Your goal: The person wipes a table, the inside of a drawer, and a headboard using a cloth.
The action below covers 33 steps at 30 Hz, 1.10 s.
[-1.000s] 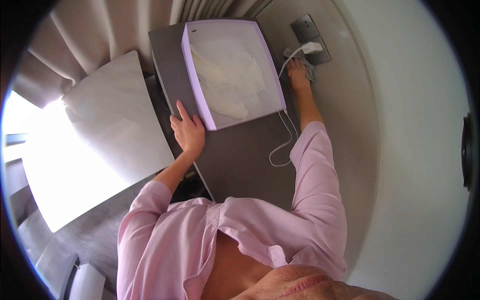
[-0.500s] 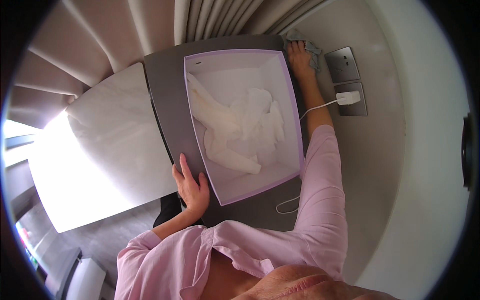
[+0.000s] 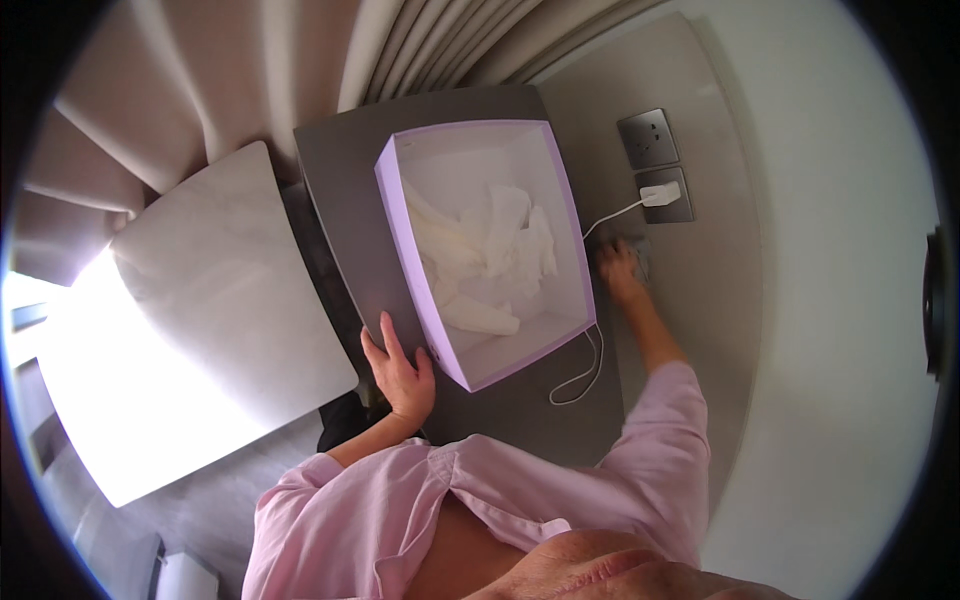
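My left hand (image 3: pixel 402 382) lies with fingers spread at the left edge of a dark grey tabletop (image 3: pixel 345 200), beside the near left corner of a lavender box (image 3: pixel 418 270). The box is open at the top, with crumpled white tissue-like sheets (image 3: pixel 480 240) inside. To the right of the box, my right hand (image 3: pixel 622 275) presses a grey-green cloth (image 3: pixel 642 260) against the beige wall panel, below the sockets. Motion blurs its fingers, and the hand hides part of the cloth.
A white charger (image 3: pixel 660 194) sits in the lower of two wall sockets (image 3: pixel 648 138). Its white cable (image 3: pixel 578 400) passes behind the box and loops onto the tabletop. Left stands a pale marbled table (image 3: pixel 220 270), brightly lit. Beige curtains (image 3: pixel 230 70) hang at the back.
My right hand has come nearer with the cloth, from the far back corner to below the sockets. The box now appears more tilted, its left side showing. My left hand stays at the table edge.
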Each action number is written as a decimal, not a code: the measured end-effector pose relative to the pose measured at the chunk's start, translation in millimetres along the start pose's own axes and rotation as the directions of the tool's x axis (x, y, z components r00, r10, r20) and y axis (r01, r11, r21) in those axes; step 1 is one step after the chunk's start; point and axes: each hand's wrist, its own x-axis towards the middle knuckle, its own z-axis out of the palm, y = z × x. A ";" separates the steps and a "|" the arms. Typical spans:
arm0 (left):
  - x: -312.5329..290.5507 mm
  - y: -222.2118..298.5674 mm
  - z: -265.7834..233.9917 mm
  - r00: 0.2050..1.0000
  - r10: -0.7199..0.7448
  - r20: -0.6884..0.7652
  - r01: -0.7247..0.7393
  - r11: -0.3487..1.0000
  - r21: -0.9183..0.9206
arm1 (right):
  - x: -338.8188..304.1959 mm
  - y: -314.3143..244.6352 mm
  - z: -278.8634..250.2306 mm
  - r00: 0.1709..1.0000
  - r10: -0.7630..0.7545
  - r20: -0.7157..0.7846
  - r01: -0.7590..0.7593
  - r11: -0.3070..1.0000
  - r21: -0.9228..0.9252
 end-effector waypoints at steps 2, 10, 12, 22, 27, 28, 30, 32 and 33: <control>3.3 -3.8 -1.1 1.000 0.010 -0.018 -0.010 1.000 -0.003 | -11.7 -7.1 -56.5 0.978 0.088 0.187 -0.080 0.996 -0.050; 1.7 -8.2 -2.6 0.999 0.036 -0.001 -0.036 0.999 0.018 | 148.9 15.0 -241.9 0.919 0.073 -0.388 -0.107 0.992 -0.068; 0.1 -5.3 -4.3 0.998 0.056 -0.002 -0.056 0.998 -0.005 | 215.9 17.4 -224.3 0.903 -0.006 -0.431 -0.024 0.998 -0.065; -3.9 -7.5 -1.7 0.998 0.060 0.019 -0.061 0.998 0.027 | 282.2 90.8 -115.4 0.944 0.016 -0.329 -0.072 0.985 -0.159; -1.1 -4.0 0.0 0.994 0.091 0.059 -0.093 0.995 0.039 | 208.8 105.4 -188.9 0.837 0.173 -0.518 -0.342 0.906 -0.249; -2.9 -5.9 1.6 0.997 0.071 0.044 -0.073 0.996 0.052 | 183.5 101.1 -204.8 0.794 0.202 -0.573 -0.426 0.858 -0.288; -7.5 -7.8 6.4 0.999 0.019 0.043 -0.023 0.995 0.101 | 123.9 94.2 -220.4 0.782 0.398 -0.479 -0.549 0.804 -0.228; -9.7 -8.7 7.0 0.996 0.040 0.083 -0.049 0.994 0.102 | 64.5 97.5 -203.0 0.732 0.532 -0.425 -0.642 0.748 -0.169; -8.2 -7.6 7.4 0.998 0.022 0.057 -0.027 0.996 0.081 | 38.9 91.3 -203.4 0.708 0.562 -0.427 -0.673 0.721 -0.166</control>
